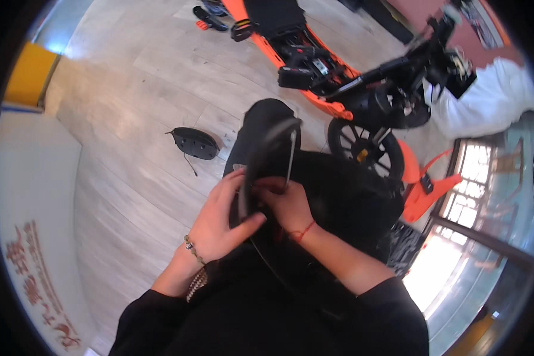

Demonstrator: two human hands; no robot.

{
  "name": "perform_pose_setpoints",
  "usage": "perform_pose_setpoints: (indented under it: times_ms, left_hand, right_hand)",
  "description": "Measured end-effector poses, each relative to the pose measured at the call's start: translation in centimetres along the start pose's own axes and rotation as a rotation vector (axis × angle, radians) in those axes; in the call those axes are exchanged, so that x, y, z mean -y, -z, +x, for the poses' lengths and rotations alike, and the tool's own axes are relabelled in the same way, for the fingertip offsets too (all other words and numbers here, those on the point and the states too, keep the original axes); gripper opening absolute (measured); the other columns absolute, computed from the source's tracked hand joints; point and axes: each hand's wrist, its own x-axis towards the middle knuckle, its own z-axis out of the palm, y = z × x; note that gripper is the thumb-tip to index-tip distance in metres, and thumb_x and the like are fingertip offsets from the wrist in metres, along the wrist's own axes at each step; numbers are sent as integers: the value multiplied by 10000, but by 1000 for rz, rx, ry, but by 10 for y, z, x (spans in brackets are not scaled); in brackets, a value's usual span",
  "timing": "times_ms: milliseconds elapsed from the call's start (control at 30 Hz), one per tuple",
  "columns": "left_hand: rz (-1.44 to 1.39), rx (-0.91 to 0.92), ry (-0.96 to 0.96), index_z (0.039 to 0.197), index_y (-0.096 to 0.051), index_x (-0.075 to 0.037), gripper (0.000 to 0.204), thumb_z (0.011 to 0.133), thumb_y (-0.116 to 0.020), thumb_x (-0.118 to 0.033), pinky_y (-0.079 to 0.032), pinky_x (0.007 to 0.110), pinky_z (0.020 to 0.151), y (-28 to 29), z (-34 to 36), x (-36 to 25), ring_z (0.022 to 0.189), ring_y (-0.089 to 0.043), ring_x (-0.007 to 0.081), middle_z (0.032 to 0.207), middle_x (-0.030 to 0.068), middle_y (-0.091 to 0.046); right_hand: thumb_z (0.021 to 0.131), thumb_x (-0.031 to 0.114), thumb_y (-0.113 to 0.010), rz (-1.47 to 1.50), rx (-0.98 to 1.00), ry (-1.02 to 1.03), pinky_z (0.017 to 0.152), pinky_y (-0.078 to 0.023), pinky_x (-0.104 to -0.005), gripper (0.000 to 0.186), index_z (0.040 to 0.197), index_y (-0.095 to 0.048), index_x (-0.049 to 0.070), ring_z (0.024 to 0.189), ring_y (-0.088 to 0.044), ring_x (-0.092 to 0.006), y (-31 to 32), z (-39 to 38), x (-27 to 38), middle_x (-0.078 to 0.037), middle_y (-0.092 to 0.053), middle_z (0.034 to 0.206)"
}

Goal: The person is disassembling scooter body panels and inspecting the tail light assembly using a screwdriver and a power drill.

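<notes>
The left hand was clamped, thumb to fingers, on a blurred dark strip, which curved up over the lap. The right hand was close beside it, its fingers bent in toward the strip and seemingly closed around a thin rod that pointed up; its fingertips' contact could not be told. The step in hand looked like close work on the strip, and the next move seemed to call for a steady left grip and the rod kept clear. Beyond lay a black lamp-like part on the floor, a partly stripped orange motorbike and, near its front wheel, an orange panel.
</notes>
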Motion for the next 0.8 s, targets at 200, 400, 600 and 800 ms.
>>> perform_pose_setpoints:
  times_ms: [200, 400, 600, 800]
  left_hand:
    - [68, -113, 60, 1186, -454, 36, 391, 847, -475, -157, -367, 352, 929, -19, -3, 23, 1076, -483, 302, 1158, 173, -514]
    - [-519, -309, 270, 1112, -509, 41, 382, 880, -405, -244, -410, 303, 863, -20, 8, 40, 992, -535, 193, 1094, 125, -556]
    - [-685, -329, 243, 1059, -543, 38, 434, 876, -363, -312, -437, 304, 826, -22, 15, 28, 934, -563, 187, 1008, 112, -592]
    - [-735, -258, 212, 1133, -493, 2, 428, 851, -419, -311, -385, 315, 904, -26, 13, 30, 1031, -507, 199, 1128, 88, -541]
  right_hand:
    - [740, 89, -652, -90, -18, 14, 636, -482, -266, 152, 848, -648, -18, 650, -636, -179, 10, 5, -15, -119, -650, 716]
    - [753, 172, -635, -150, -123, 63, 690, -500, -345, 135, 817, -658, 55, 734, -633, -290, 5, 8, -21, -115, -657, 776]
    - [760, 193, -615, -171, -150, 5, 685, -510, -368, 106, 787, -679, 114, 742, -633, -298, 1, 13, -12, -107, -654, 754]
    - [757, 180, -618, -227, -187, -41, 671, -514, -375, 84, 770, -685, 132, 739, -634, -305, -3, 15, -10, -112, -654, 765]
